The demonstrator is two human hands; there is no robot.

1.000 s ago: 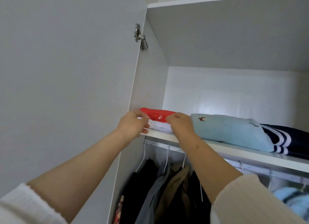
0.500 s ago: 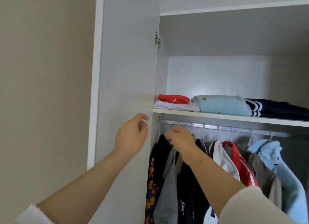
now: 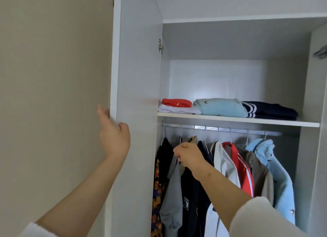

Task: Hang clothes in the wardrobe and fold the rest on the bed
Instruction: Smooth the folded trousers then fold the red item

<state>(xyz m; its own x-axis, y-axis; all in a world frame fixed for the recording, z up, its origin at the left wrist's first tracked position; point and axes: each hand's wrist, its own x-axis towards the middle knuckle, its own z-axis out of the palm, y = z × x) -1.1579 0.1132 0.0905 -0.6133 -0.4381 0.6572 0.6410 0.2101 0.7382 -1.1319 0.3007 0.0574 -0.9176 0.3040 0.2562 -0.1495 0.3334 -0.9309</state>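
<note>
Seemingly left hand (image 3: 114, 134) on door (image 3: 138, 95).

Plain beige wall (image 3: 53, 77) on the left, right up against a white wardrobe (image 3: 136, 77) with its door swung open, soft daylight hitting the pale back panel (image 3: 217, 79) inside.

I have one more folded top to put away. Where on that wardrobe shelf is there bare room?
The shelf is crowded left and middle: red top on white one, light blue sweater, navy striped garment. A narrow bare strip remains between the navy garment and the right wall; headroom above is open.
</note>
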